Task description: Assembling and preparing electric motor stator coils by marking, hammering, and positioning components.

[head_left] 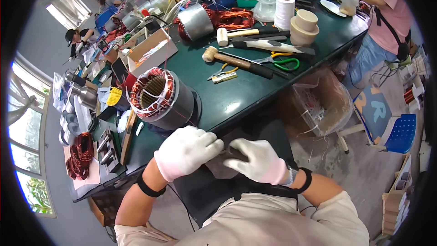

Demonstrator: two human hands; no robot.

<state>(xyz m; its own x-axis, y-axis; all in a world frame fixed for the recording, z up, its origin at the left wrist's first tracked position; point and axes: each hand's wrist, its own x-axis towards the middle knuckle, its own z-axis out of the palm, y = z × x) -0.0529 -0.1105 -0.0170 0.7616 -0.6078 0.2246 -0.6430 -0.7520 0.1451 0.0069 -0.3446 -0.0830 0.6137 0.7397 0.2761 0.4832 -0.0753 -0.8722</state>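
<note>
Both hands wear white gloves and are held close together in front of my body, just off the table's near edge. My left hand (189,152) has its fingers curled together; what it may hold is hidden. My right hand (258,160) faces it, with thumb and forefinger apart in a curve. Something thin and greyish shows faintly between the two hands, too small to name. Just beyond my left hand stands a motor stator (182,105), a grey cylinder with copper windings laced in white cord around its upper end.
On the green table (227,98) lie a mallet (236,63), green-handled scissors (287,64), yellow-handled snips (223,71) and a white thread cone (284,12). Another stator (195,22) lies farther back. Copper coils (81,155) rest at left. A lined bin (321,105) stands right; a co-worker (387,18) stands beyond.
</note>
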